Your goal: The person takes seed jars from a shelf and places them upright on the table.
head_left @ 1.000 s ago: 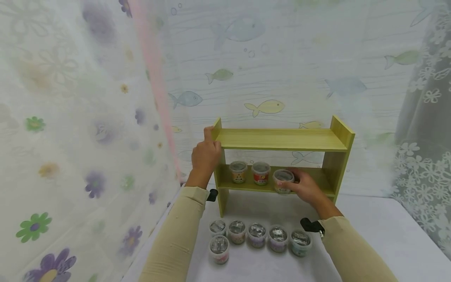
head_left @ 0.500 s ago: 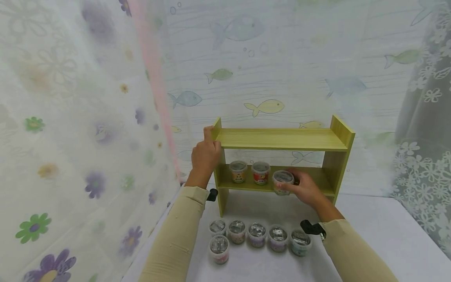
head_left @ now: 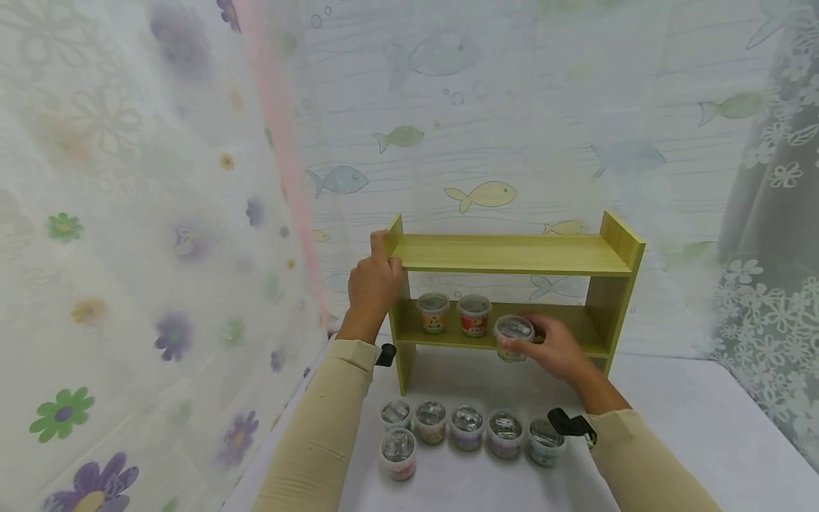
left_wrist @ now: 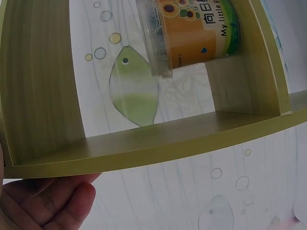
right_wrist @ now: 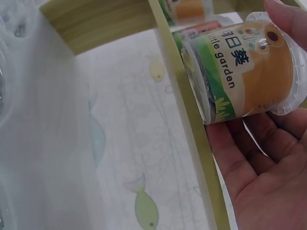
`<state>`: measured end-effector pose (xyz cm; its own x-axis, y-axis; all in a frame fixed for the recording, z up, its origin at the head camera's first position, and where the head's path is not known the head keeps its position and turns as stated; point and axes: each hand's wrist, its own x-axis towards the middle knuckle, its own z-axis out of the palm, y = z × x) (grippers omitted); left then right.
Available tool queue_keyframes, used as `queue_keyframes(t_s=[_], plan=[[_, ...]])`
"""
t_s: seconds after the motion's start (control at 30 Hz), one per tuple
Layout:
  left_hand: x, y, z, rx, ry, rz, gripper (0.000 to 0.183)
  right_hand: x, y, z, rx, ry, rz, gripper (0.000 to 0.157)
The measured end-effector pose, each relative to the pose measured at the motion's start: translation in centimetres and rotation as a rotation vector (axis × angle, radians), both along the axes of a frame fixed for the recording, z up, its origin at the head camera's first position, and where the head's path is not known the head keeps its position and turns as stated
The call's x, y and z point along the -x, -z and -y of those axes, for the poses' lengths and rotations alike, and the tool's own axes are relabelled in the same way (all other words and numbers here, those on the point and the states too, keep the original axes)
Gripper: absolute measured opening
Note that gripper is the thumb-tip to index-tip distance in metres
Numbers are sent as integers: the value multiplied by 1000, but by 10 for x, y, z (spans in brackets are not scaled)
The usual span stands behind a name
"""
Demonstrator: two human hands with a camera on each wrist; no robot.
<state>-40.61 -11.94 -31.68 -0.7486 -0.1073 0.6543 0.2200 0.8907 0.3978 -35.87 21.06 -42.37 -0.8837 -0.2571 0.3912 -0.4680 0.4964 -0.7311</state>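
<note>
My right hand [head_left: 558, 350] pinches a small clear plastic cup [head_left: 514, 345] between thumb and fingers, at the front edge of the middle board. In the right wrist view this cup [right_wrist: 247, 72] shows an orange and green label with sunflowers and the words "little garden". On the middle board to its left stand two similar cups, one with an orange label [head_left: 434, 318] and one with a red label [head_left: 474, 320]. My left hand [head_left: 374, 281] grips the upper left side of the yellow-green wooden shelf [head_left: 512, 252]. The left wrist view shows curled fingers [left_wrist: 79, 201] at the side panel's outer face.
On the white table [head_left: 665, 419], in front of the shelf, several lidded cups [head_left: 467, 430] stand in a row, and one pink-labelled cup [head_left: 398, 455] stands nearer. A curtain printed with fish [head_left: 480, 195] hangs behind; a flowered curtain [head_left: 173, 334] is at the left.
The cup in my right hand has come slightly forward and down off the middle board's front edge, tilting a little. My left hand stays where it was on the shelf.
</note>
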Motion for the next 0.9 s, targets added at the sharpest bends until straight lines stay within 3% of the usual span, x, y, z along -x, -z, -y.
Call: queue_keyframes(t_s=[0.37, 0.9], plan=[[-1, 0, 0, -2, 3, 1, 50, -12, 3, 9, 36, -26, 71, 63], [1, 1, 1, -1, 1, 1, 50, -31, 11, 27, 119, -100, 140, 62]])
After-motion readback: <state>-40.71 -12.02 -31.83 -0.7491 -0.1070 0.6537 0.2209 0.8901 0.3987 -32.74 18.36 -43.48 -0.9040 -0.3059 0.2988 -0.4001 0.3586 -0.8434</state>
